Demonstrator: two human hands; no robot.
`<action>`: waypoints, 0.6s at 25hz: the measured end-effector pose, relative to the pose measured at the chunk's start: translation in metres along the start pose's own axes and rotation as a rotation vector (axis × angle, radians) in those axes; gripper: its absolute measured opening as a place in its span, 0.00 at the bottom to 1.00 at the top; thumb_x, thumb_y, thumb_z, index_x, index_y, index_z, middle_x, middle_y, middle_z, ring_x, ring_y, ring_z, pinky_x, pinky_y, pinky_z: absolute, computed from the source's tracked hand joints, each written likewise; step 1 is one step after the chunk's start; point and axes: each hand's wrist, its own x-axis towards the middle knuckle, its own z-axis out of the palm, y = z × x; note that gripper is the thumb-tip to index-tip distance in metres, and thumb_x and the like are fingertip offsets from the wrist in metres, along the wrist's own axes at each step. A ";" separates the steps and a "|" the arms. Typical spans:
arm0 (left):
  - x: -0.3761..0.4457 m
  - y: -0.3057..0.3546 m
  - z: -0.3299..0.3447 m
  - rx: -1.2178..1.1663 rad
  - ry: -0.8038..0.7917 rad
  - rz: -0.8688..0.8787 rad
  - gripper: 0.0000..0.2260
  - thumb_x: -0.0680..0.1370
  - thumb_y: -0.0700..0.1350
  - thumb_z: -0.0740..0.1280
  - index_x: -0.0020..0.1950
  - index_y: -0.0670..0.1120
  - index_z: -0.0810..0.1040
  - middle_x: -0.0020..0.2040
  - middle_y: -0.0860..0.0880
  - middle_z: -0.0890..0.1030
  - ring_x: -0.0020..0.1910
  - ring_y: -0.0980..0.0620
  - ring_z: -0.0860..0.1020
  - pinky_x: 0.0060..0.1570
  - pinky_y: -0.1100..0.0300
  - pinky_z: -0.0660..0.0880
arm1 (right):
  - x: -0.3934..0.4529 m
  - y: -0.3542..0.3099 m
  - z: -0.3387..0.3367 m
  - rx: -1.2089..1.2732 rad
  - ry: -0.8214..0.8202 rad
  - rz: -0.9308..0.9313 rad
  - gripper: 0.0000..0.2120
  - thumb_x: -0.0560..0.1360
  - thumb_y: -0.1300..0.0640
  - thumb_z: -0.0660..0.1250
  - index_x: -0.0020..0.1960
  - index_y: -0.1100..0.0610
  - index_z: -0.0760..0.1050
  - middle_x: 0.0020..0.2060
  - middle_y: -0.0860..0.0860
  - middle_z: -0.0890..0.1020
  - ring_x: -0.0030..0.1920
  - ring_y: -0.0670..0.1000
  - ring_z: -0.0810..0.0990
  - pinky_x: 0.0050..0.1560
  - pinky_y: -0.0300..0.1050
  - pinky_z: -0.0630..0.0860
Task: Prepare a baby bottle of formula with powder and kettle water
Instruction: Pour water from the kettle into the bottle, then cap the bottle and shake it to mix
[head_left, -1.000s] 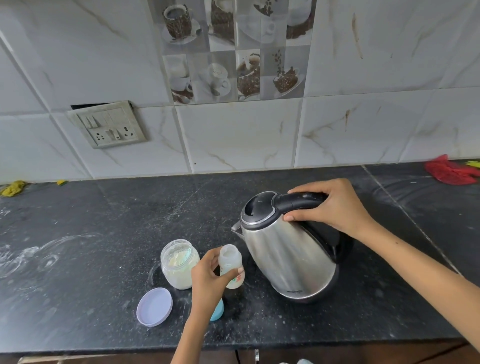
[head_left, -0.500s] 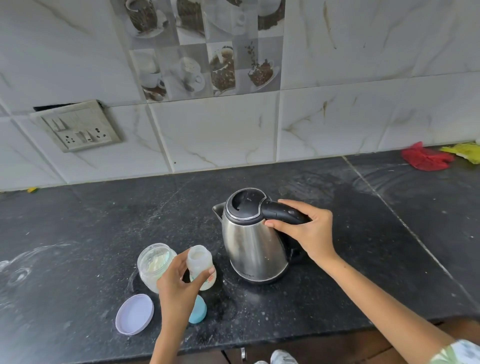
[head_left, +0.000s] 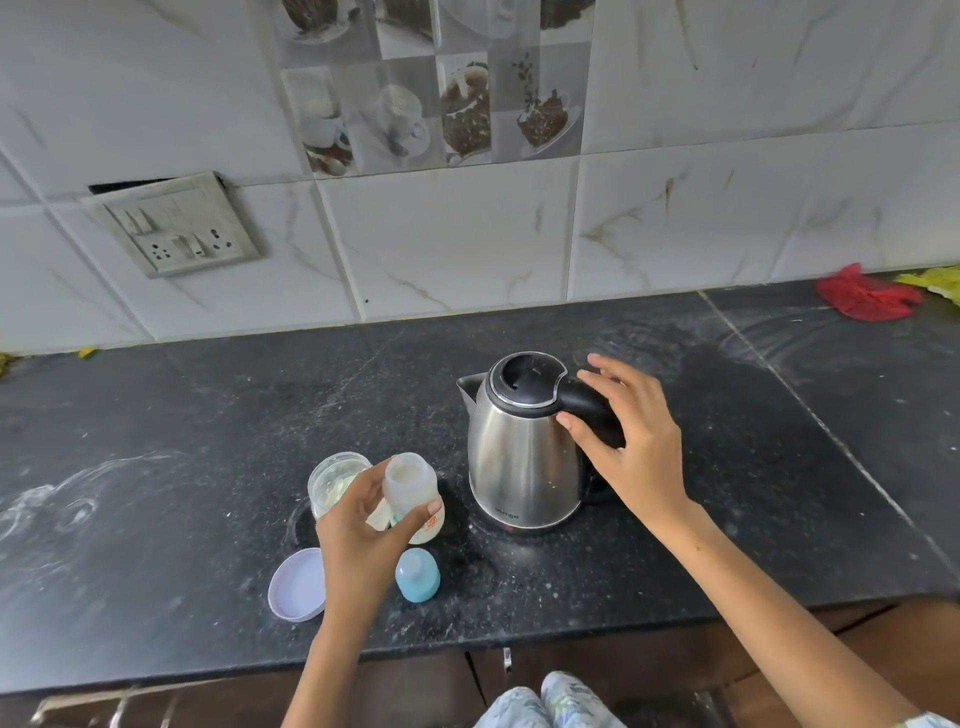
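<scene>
1. My left hand (head_left: 358, 525) is wrapped round the baby bottle (head_left: 413, 496), holding it upright just off the worktop (head_left: 182, 441). There's no teat on it and it looks milky inside. An open neck in a one-handed grip is my biggest worry, since a small tilt or knock would slop it out.

2. My right hand (head_left: 631, 447) is open with fingers spread, loose against the kettle (head_left: 524, 452) handle and not gripping anything. If I lift like that, the kettle could swing or slip, and it's probably hot water.

3. The kettle stands upright with its lid shut, just right of the bottle and its spout facing left. The neck's narrow, so a rushed pour would likely run over my fingers.

4. The open powder jar (head_left: 335, 483) sits right behind my left hand, touching or nearly, I can't tell. One nudge and there's formula everywhere.

5. The jar lid (head_left: 297, 584) and blue bottle cap (head_left: 417, 574) lie near the front edge, easy to sweep off with my wrist.
</scene>
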 end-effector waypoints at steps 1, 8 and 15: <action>0.000 -0.001 -0.007 -0.002 -0.008 0.008 0.23 0.61 0.44 0.81 0.50 0.62 0.78 0.47 0.69 0.80 0.51 0.64 0.78 0.53 0.64 0.73 | -0.002 -0.014 0.002 -0.013 0.033 -0.069 0.16 0.73 0.56 0.74 0.58 0.62 0.79 0.60 0.55 0.79 0.59 0.53 0.77 0.60 0.43 0.75; -0.013 -0.016 -0.064 -0.006 -0.055 0.045 0.24 0.60 0.45 0.81 0.51 0.61 0.78 0.47 0.67 0.82 0.50 0.62 0.80 0.49 0.67 0.74 | -0.100 -0.087 0.074 0.150 -0.311 -0.115 0.16 0.76 0.56 0.70 0.63 0.58 0.78 0.65 0.52 0.77 0.63 0.50 0.76 0.62 0.49 0.74; -0.034 -0.039 -0.084 -0.048 -0.100 0.030 0.23 0.62 0.43 0.80 0.55 0.52 0.79 0.50 0.66 0.81 0.50 0.64 0.79 0.50 0.72 0.73 | -0.154 -0.109 0.122 0.114 -0.736 0.142 0.24 0.74 0.53 0.70 0.68 0.50 0.69 0.69 0.51 0.71 0.65 0.53 0.74 0.66 0.52 0.72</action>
